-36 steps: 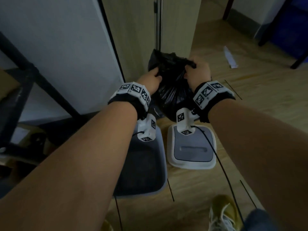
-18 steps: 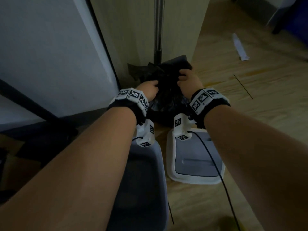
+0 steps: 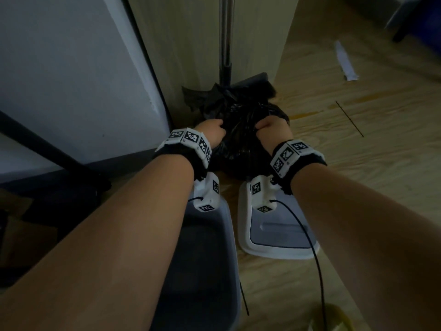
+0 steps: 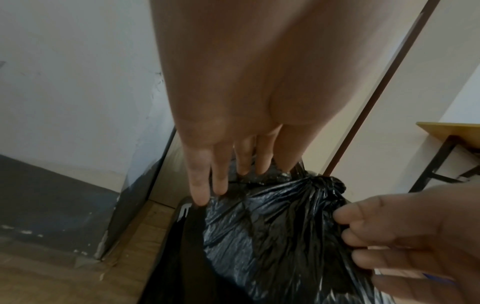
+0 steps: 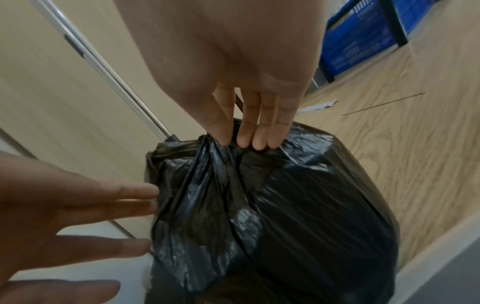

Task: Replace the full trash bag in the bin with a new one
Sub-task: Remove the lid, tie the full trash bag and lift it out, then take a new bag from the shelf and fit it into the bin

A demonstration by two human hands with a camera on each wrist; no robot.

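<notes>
A full black trash bag (image 3: 238, 130) sits on the wooden floor against a pale cabinet, its top gathered into a knot. My right hand (image 3: 269, 130) grips the bunched plastic at the top; in the right wrist view its fingertips (image 5: 249, 139) dig into the folds of the bag (image 5: 285, 205). On the bag's left side lies my left hand (image 3: 212, 133), whose straight fingers (image 4: 215, 181) touch the bag (image 4: 272, 226) without curling round it. The grey bin (image 3: 202, 259) stands below my left forearm; I see no liner in it.
The bin's white and grey lid (image 3: 279, 235) lies on the floor right of the bin. A broom handle (image 3: 225, 32) leans behind the bag. A dark metal frame leg (image 3: 47, 144) slants at left. A paper scrap (image 3: 346, 60) lies far right; a blue crate (image 5: 363, 30) beyond.
The bag has come down onto the floor against the cabinet. Both hands gripped its top before; the left hand's fingers have since straightened against its side. The head camera has moved closer.
</notes>
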